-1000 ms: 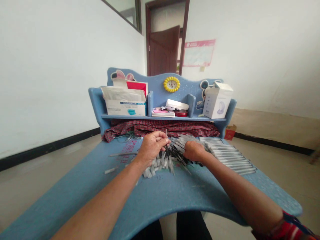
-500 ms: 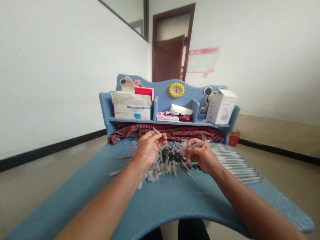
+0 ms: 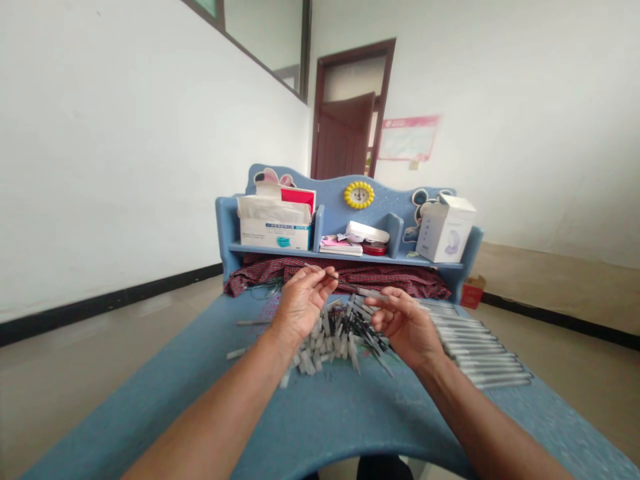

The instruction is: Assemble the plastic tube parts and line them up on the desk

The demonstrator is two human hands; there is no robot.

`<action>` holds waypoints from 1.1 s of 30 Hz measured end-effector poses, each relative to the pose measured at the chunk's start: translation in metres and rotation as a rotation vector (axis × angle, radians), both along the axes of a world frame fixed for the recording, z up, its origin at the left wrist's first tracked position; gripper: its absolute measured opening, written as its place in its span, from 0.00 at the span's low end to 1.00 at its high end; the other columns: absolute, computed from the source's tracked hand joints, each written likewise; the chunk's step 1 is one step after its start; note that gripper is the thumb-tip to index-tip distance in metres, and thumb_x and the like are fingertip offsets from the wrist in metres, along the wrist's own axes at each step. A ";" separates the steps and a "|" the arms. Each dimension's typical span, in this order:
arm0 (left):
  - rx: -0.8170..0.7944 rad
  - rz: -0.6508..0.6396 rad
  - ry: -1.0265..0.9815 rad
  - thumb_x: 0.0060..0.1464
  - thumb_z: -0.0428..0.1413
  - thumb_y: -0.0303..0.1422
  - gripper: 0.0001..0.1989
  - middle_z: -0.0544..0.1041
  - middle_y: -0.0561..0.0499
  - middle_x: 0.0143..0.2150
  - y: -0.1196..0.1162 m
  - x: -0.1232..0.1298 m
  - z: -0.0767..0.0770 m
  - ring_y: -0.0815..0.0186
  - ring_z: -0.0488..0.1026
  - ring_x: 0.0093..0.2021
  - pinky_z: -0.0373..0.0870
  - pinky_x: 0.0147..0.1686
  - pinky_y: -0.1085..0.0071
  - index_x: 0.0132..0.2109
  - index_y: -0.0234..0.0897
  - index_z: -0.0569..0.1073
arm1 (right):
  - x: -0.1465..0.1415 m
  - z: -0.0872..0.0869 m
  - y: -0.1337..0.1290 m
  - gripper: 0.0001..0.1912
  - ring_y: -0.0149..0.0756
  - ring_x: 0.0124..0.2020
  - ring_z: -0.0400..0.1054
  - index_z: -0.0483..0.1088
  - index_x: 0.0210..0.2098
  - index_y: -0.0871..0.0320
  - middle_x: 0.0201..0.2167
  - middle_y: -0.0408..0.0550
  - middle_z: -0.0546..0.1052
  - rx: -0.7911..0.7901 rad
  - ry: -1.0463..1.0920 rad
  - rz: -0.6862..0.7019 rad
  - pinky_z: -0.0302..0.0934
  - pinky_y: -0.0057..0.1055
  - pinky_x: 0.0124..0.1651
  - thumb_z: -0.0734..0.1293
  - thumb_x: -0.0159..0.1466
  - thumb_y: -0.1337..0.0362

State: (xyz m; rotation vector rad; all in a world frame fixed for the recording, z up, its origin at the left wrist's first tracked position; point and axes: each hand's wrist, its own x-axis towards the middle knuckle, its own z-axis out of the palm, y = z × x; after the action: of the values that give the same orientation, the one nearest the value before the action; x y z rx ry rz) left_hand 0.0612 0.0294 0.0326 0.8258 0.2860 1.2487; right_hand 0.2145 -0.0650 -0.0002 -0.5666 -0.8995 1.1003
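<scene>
My left hand (image 3: 306,301) pinches a thin dark pen refill (image 3: 345,283) between thumb and fingertips. The refill slants down to the right, its front end at the translucent pen barrel (image 3: 369,293) in my right hand (image 3: 406,325). Whether its tip is inside the barrel or only touching it I cannot tell. My right thumb and index finger close on the barrel, the other fingers loosely curled. Below both hands lies a heap of pale translucent pen caps (image 3: 320,345), mixed with black slim pen parts (image 3: 367,333). Beside my right hand, finished-looking pens (image 3: 483,353) lie in a row.
A blue table (image 3: 360,413) carries everything. At its back stand a shelf (image 3: 280,252) with a mask box (image 3: 275,227), a white box (image 3: 447,230) and a yellow flower clock (image 3: 359,195). Checked cloth (image 3: 260,275) is bunched beneath. A few loose pieces (image 3: 237,353) lie left.
My right hand has turned and brought the barrel's end round to meet the refill. My left hand still pinches the refill, now held flatter. The camera view has tilted up slightly.
</scene>
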 end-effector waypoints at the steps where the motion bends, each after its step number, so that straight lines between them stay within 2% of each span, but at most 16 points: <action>1: 0.006 -0.002 -0.007 0.44 0.54 0.19 0.06 0.76 0.50 0.28 0.000 0.000 0.000 0.70 0.75 0.31 0.73 0.35 0.75 0.27 0.33 0.67 | -0.002 0.001 0.000 0.07 0.31 0.21 0.71 0.66 0.33 0.58 0.30 0.49 0.79 0.003 0.016 -0.001 0.65 0.26 0.25 0.67 0.53 0.66; 8: 0.046 -0.029 -0.010 0.45 0.54 0.19 0.06 0.77 0.50 0.29 -0.002 -0.003 0.003 0.70 0.75 0.31 0.72 0.34 0.75 0.27 0.33 0.67 | -0.008 0.001 0.004 0.08 0.32 0.20 0.72 0.67 0.34 0.58 0.31 0.50 0.80 0.047 0.066 -0.001 0.65 0.26 0.24 0.67 0.53 0.67; 16: 0.157 -0.179 0.088 0.44 0.60 0.24 0.06 0.77 0.49 0.33 -0.017 0.006 -0.006 0.65 0.75 0.34 0.72 0.34 0.70 0.30 0.32 0.70 | -0.026 0.004 0.014 0.08 0.30 0.17 0.69 0.68 0.33 0.59 0.28 0.48 0.79 0.108 0.130 0.017 0.63 0.25 0.21 0.68 0.53 0.67; 21: 0.157 -0.198 0.088 0.45 0.60 0.27 0.07 0.77 0.49 0.32 -0.021 0.006 -0.005 0.66 0.75 0.33 0.71 0.33 0.71 0.34 0.32 0.72 | -0.039 0.003 0.018 0.07 0.25 0.14 0.65 0.70 0.33 0.57 0.22 0.43 0.77 0.102 0.281 0.039 0.59 0.22 0.19 0.69 0.54 0.65; 27: 0.282 -0.178 0.166 0.46 0.60 0.30 0.12 0.78 0.44 0.37 -0.031 0.006 0.000 0.64 0.74 0.36 0.72 0.37 0.69 0.40 0.30 0.74 | -0.056 -0.002 0.021 0.05 0.19 0.11 0.58 0.71 0.32 0.56 0.16 0.38 0.73 0.113 0.546 0.129 0.52 0.16 0.16 0.67 0.56 0.62; 30: 0.339 -0.189 0.254 0.47 0.60 0.30 0.12 0.78 0.44 0.39 -0.034 0.007 0.000 0.68 0.74 0.31 0.72 0.32 0.72 0.41 0.31 0.75 | -0.068 -0.001 0.023 0.06 0.18 0.10 0.55 0.70 0.32 0.56 0.15 0.36 0.71 0.099 0.638 0.161 0.50 0.15 0.15 0.66 0.58 0.60; 33: 0.326 -0.161 0.313 0.46 0.60 0.31 0.11 0.78 0.45 0.37 -0.030 0.006 0.001 0.69 0.73 0.28 0.71 0.27 0.74 0.39 0.31 0.75 | -0.080 0.000 0.023 0.13 0.19 0.09 0.53 0.69 0.30 0.58 0.13 0.36 0.69 0.043 0.647 0.175 0.49 0.17 0.14 0.65 0.58 0.54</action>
State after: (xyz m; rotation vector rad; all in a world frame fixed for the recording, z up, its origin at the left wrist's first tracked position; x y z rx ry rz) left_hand 0.0677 -0.0008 0.0336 1.3043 0.2635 1.0255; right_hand 0.1341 -0.0419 -0.0006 -0.0733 -0.4072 1.3111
